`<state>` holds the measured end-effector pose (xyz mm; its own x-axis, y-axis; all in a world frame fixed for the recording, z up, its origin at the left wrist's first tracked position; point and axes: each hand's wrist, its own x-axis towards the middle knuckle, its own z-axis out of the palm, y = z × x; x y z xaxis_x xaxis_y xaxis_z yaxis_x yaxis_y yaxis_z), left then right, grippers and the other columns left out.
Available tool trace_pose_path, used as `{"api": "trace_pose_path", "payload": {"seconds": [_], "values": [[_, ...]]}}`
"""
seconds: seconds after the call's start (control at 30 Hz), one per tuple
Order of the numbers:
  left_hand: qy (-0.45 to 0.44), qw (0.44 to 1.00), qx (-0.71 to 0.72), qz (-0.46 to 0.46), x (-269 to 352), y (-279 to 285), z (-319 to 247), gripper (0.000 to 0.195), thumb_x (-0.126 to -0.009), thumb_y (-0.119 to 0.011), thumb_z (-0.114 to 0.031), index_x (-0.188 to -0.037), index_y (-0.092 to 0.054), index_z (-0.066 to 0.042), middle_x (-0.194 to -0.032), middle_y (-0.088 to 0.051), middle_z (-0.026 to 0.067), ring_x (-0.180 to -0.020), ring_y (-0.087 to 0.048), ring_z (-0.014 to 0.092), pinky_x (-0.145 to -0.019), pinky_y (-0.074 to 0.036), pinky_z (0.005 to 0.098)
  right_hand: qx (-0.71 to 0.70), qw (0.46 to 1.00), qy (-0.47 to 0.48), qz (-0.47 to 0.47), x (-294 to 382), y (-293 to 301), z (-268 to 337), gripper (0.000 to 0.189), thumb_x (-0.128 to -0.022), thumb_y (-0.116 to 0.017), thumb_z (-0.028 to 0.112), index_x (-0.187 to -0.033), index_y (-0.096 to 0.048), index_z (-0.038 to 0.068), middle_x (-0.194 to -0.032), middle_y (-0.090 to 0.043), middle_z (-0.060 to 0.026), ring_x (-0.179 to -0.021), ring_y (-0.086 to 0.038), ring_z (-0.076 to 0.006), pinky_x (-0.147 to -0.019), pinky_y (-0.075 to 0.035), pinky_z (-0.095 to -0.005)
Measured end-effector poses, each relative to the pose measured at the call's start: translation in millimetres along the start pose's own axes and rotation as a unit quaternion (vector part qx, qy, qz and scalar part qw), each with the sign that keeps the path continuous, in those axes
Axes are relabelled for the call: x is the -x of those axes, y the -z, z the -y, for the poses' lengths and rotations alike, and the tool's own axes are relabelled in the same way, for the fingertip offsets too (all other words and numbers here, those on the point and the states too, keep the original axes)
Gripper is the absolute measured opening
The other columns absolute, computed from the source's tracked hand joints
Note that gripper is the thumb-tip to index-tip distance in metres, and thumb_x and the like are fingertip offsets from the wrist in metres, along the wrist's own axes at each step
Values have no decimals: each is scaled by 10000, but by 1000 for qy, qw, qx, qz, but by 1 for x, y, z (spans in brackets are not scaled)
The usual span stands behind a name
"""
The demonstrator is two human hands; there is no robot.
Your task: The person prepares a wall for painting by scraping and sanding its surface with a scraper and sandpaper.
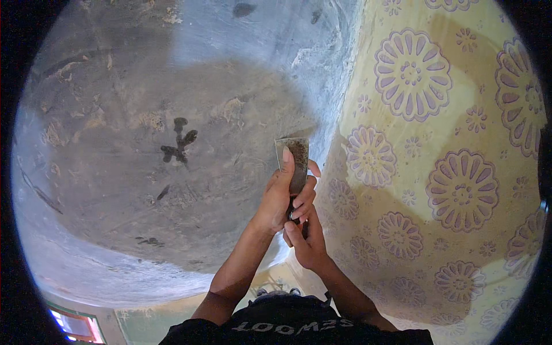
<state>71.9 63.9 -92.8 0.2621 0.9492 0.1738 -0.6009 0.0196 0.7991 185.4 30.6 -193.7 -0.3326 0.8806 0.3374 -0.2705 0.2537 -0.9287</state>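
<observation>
A scraper with a broad, stained metal blade (298,157) is held up before me near the middle of the picture. My left hand (278,198) grips it from the left, its thumb lying along the blade. Lower down, my right hand (307,241) is closed around the dark handle. Fingers wrap the blade's right side and the neck, partly hiding the handle. The blade's wide end is close to a grey plastered surface (215,181); whether it touches cannot be told.
Dark patches (179,144) and rough pale spots mark the grey surface. To the right is a yellowish wall (405,172) with purple flower patterns, meeting the grey surface along an edge. A framed window (77,325) shows at the lower left.
</observation>
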Motion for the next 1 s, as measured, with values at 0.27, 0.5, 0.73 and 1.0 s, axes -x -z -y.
{"api": "trace_pose_path", "payload": {"seconds": [0.27,0.5,0.73,1.0], "values": [[-7,1000,1,1,-2,-3,-2,642,-1004,-263,-671,-1005,-545,-95,-502,-339,-29,-323,-284,105,-307,-320,280,-22,1000,-17,3,-1,-3,8,284,-981,-597,225,-1155,-436,69,-827,-431,22,-709,-437,-79,-634,-386,-256],[-7,1000,-8,-9,-1,-2,-3,635,-1004,-272,-670,-1005,-542,-96,-498,-324,-33,-324,-284,108,-308,-316,285,-23,1000,5,-6,-2,-5,7,254,-974,-596,163,-1149,-432,78,-829,-420,24,-702,-418,-74,-633,-375,-251],[-3,1000,9,0,-2,-2,-4,630,-1010,-270,-661,-1010,-542,-93,-495,-322,-24,-329,-288,107,-315,-311,277,-20,1000,5,-5,-7,-3,2,276,-962,-611,153,-1157,-432,76,-851,-434,15,-720,-429,-75,-644,-386,-252],[-14,998,39,40,-8,6,5,630,-1009,-261,-661,-1040,-553,-104,-495,-334,-33,-329,-285,102,-313,-307,269,93,994,37,-30,-8,-1,13,277,-955,-632,198,-1088,-445,43,-811,-504,-31,-708,-503,-122,-644,-432,-288]]}}
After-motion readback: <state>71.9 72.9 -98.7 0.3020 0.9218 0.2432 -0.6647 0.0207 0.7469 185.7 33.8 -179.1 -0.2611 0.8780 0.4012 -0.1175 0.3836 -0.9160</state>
